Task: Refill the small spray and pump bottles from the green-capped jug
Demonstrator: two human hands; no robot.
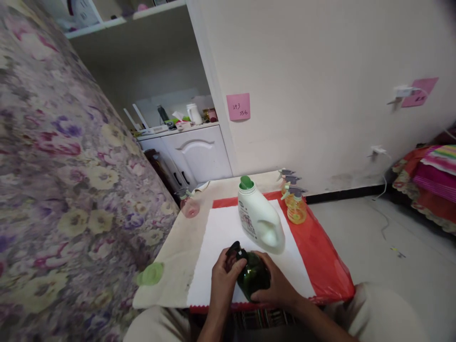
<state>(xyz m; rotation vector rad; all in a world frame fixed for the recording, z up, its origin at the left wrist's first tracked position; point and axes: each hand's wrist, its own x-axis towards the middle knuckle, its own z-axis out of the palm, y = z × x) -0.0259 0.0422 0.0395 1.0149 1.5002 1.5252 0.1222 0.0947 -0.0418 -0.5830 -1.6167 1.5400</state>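
Note:
A dark green pump bottle (257,278) with a black pump head (235,248) is held close to the table's near edge, tilted to the left. My left hand (226,273) has its fingers and thumb closed around the black pump top at the bottle's neck. Around the body of the bottle wraps my right hand (276,282). Just beyond my hands stands a large pale green-white detergent jug (261,218) with printing on its side; a green spout piece (245,182) shows at its mouth.
Several spray bottles (296,211) with yellowish liquid line the table's right rear. A pink spray bottle (190,205) stands at the left, a light green cup-like object (151,274) at the near left. White and red sheets cover the table (181,251). A flowered curtain (89,190) hangs left.

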